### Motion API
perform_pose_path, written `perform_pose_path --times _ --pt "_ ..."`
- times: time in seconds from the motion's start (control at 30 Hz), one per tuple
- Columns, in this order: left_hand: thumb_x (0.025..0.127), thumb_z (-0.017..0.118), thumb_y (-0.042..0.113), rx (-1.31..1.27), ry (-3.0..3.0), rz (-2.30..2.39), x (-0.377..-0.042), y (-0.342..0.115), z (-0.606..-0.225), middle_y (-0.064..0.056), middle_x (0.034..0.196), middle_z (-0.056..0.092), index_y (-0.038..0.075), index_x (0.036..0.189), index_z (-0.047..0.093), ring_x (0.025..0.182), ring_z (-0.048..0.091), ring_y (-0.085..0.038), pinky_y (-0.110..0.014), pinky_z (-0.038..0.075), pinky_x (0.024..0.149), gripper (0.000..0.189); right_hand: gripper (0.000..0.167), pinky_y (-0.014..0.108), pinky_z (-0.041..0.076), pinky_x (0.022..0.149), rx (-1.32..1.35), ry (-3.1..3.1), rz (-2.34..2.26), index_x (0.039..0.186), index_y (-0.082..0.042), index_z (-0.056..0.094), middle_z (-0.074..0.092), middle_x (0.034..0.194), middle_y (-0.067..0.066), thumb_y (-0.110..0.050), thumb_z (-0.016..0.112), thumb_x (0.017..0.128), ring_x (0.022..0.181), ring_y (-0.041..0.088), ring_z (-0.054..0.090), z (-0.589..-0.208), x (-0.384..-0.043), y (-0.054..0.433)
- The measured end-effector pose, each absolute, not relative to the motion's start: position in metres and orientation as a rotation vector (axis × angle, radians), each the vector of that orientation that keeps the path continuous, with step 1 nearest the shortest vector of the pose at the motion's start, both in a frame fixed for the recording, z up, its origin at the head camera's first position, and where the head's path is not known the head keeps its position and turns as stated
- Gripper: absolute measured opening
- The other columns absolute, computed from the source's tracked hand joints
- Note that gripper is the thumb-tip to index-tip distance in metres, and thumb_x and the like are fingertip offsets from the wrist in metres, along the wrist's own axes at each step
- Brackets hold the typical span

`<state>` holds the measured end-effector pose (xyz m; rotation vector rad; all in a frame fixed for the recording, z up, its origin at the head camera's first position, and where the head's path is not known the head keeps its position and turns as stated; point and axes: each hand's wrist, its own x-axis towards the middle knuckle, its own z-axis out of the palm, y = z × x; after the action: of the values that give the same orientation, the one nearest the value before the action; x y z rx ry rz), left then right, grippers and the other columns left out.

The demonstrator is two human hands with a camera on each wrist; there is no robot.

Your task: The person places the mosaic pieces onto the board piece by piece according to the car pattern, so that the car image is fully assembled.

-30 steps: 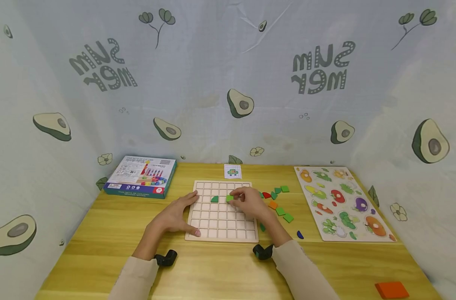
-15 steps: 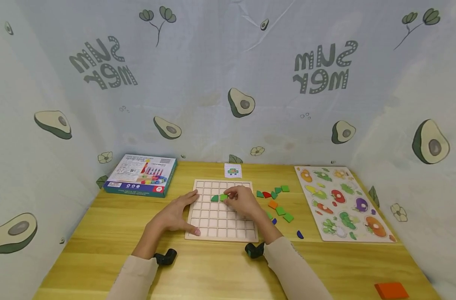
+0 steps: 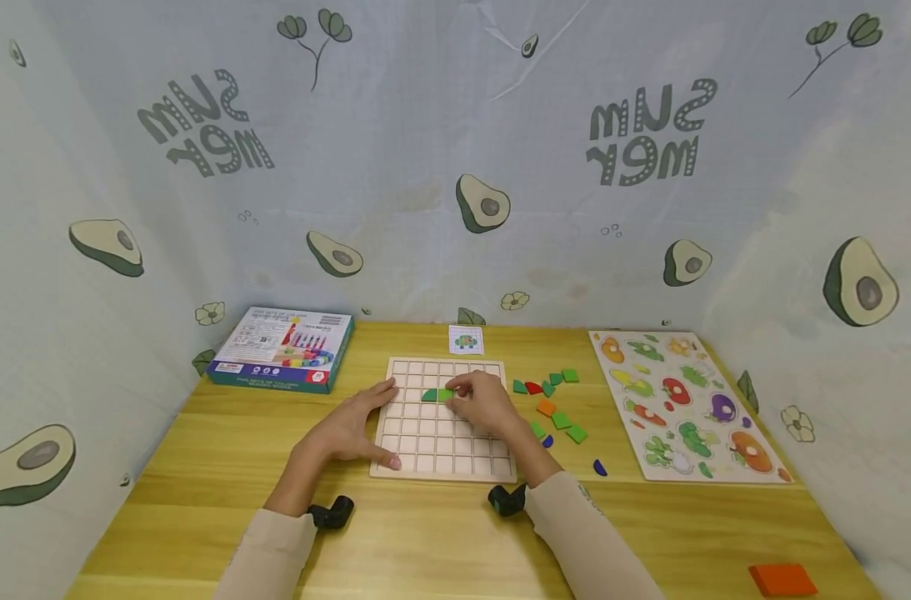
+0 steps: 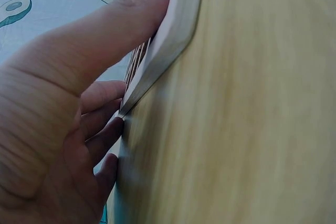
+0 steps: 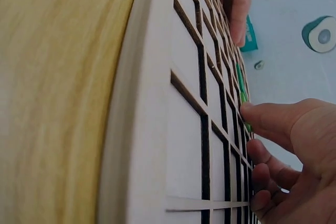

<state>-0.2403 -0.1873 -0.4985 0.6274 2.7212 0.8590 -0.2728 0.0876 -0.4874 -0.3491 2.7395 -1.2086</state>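
The right hand (image 3: 483, 403) held a green square (image 3: 443, 395) in clamped grip beside a darker quarter-circle (image 3: 429, 396); the left hand (image 3: 356, 427), grip apart, touched the gridded board (image 3: 427, 447).

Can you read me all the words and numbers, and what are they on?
"sum mer", twice and backwards, on the cloth.
"FIVE SETS OF", as best I can tell, on the box; its other print is too small to read.
I see none on the grid board or picture card.
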Motion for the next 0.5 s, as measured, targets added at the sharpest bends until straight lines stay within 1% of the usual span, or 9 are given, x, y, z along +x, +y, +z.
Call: perform_pose_path --times 0.3,0.5 --pt "0.062 0.094 0.061 0.631 2.731 0.857 -0.24 -0.188 -0.499 -0.003 0.172 0.025 0.014 0.162 0.035 0.157 0.025 -0.038 -0.063 0.028 0.123 0.125 0.027 0.029 0.041 0.067 -0.337 2.718 -1.297 0.117 -0.01 0.077 0.065 0.096 0.004 -0.018 0.079 0.091 0.079 0.018 0.049 -0.486 -0.272 0.09" --pt "0.062 0.094 0.06 0.641 2.725 0.866 -0.239 -0.187 -0.499 -0.004 0.172 0.025 0.012 0.162 0.035 0.157 0.025 -0.039 -0.063 0.027 0.123 0.125 0.026 0.027 0.041 0.063 -0.339 2.736 -1.339 0.117 -0.01 0.078 0.065 0.093 0.003 -0.019 0.078 0.093 0.076 0.018 0.05 -0.482 -0.271 0.098"
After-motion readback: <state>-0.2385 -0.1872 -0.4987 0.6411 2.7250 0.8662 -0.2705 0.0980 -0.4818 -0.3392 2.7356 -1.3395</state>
